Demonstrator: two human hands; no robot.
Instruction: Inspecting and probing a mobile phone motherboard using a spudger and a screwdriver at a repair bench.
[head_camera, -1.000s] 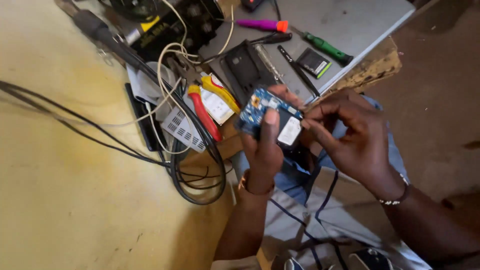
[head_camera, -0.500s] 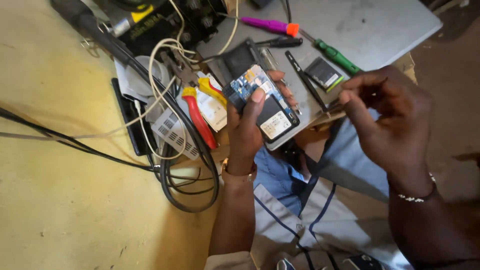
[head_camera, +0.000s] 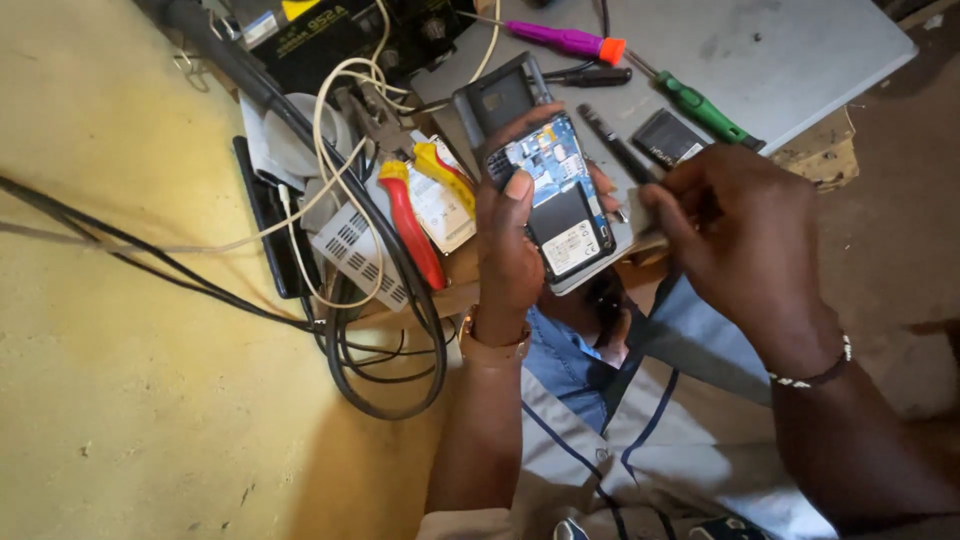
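The opened phone (head_camera: 560, 205) sits in the left hand (head_camera: 510, 255), back cover off, so that the blue circuit board shows at its upper end and a black battery with a white label fills the lower part. The left fingers wrap it from behind and the thumb (head_camera: 516, 195) lies across its left edge, a firm hold around the body. It is raised above the near edge of the grey board (head_camera: 800, 60) that serves as a worktop. The right hand (head_camera: 740, 240) is just beside the phone's right edge, fingers curled close together around something small and pale; what it pinches cannot be made out. Right behind the phone, on the board, lies a dark back cover (head_camera: 495, 100), and to the right of that a loose battery (head_camera: 668, 138). Further up the board rest a purple screwdriver (head_camera: 565, 40), a green screwdriver (head_camera: 700, 105) and a black tool (head_camera: 590, 75) between them. Left of the phone lie pliers (head_camera: 415, 215) with red and yellow handles, on a white vented box (head_camera: 352, 255), among a tangle of black and white cables (head_camera: 370, 330) that spread over the yellowish floor (head_camera: 130, 400). A beaded bracelet (head_camera: 815, 375) circles the right wrist, a band (head_camera: 492, 345) the left.
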